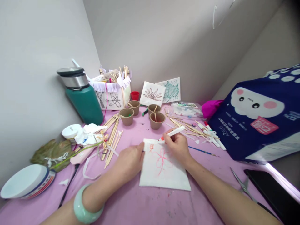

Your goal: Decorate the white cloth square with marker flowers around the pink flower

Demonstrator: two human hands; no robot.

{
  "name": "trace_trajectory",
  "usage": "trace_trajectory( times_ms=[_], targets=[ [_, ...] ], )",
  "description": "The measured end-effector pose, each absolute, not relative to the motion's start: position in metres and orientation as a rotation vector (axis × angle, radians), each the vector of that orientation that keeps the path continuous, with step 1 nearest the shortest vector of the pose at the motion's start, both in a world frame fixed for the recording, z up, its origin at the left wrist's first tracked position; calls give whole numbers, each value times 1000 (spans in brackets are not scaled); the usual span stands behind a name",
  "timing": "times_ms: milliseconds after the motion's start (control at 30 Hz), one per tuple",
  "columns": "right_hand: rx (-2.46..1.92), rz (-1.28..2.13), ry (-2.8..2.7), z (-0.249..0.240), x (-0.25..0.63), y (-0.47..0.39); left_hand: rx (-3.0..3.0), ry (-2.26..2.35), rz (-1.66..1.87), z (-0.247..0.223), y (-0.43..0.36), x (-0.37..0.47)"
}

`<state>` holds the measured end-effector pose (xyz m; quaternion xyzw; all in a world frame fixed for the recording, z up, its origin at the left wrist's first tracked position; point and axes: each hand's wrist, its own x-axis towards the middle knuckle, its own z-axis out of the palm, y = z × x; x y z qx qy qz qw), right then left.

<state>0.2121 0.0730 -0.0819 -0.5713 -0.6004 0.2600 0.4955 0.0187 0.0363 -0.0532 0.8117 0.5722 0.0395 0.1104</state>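
A white cloth-like sheet (168, 178) lies on the pink table cover, with a pinkish-red flower drawing at its middle and small orange marks at its upper left. My right hand (177, 145) is closed around a white marker (176, 131); its orange-red tip is close to the sheet's top edge, and whether it touches cannot be made out. My left hand (131, 162) rests at the sheet's left edge, fingers together, with a small dark bit showing by the fingertips. What that hand holds, if anything, is hidden. A green bangle circles the left wrist.
Several brown cups (157, 121) stand beyond the sheet. Wooden sticks lie on both sides. A green bottle (85, 100) and a white bowl (24, 181) are at left; scissors (243, 186), a black phone-like object (272, 190) and a blue bag (236, 125) at right.
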Motion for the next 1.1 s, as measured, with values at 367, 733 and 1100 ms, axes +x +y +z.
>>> trace_trajectory(
  times_ms=[367, 733, 1100],
  targets=[
    [-1229, 967, -1209, -80, 208, 79, 2264, 1641, 236, -48, 40, 17],
    [-1142, 1000, -1226, -74, 204, 73, 2287, 1689, 290, -50, 42, 14],
    [-1349, 887, -1087, -65, 228, 60, 2325, 1595, 202, -45, 59, 12]
  ],
)
